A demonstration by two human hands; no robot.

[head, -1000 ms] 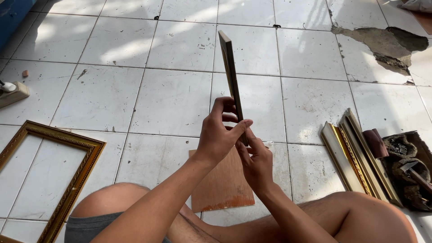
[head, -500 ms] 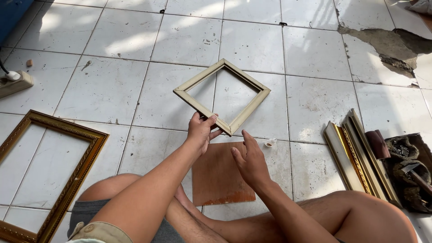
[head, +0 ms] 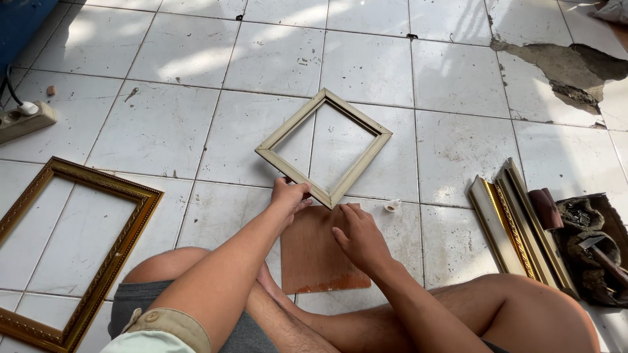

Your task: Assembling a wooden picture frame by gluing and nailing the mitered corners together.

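Observation:
I sit on a white tiled floor. My left hand [head: 290,196] grips the near lower edge of a small pale gold square frame [head: 358,167], which is turned like a diamond and held nearly flat just above the tiles. My right hand [head: 358,236] hovers just below the frame's near corner, fingers apart, over a brown board [head: 320,261] lying on the floor between my legs. It holds nothing.
A large ornate gold frame [head: 98,287] lies at the left. Gold moulding strips [head: 510,225] and a heap of tools [head: 592,238] sit at the right. A power strip [head: 23,121] lies far left, a small white cap [head: 392,206] near the board, broken tile [head: 562,68] at upper right.
The small frame went from standing on edge to lying nearly flat, and has moved lower toward the floor. My right hand let go of it and dropped over the board.

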